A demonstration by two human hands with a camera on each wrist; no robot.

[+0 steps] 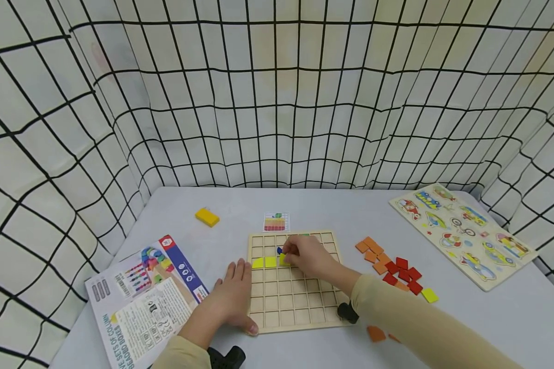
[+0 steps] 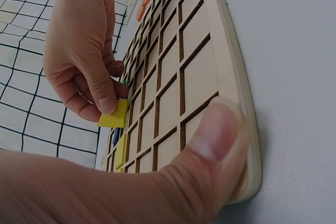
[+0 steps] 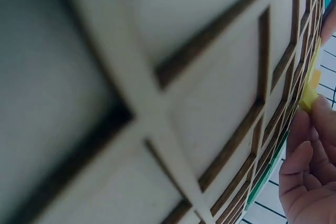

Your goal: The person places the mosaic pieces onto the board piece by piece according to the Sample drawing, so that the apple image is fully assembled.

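One yellow tile (image 2: 114, 114) sits pinched in the right hand's (image 1: 307, 256) fingers (image 2: 104, 98) over the grid board (image 1: 300, 307).

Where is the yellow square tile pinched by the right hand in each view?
Head: small yellow square tile, centre, under the fingers.
Left wrist: left of centre, pinched above the board.
Right wrist: right edge, at the fingertips.
Shared landmark: wooden grid board.

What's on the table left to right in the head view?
Printed box → yellow block → left hand on the corner of the wooden grid board → right hand pinching a yellow tile → orange and red tiles → vehicle puzzle board.
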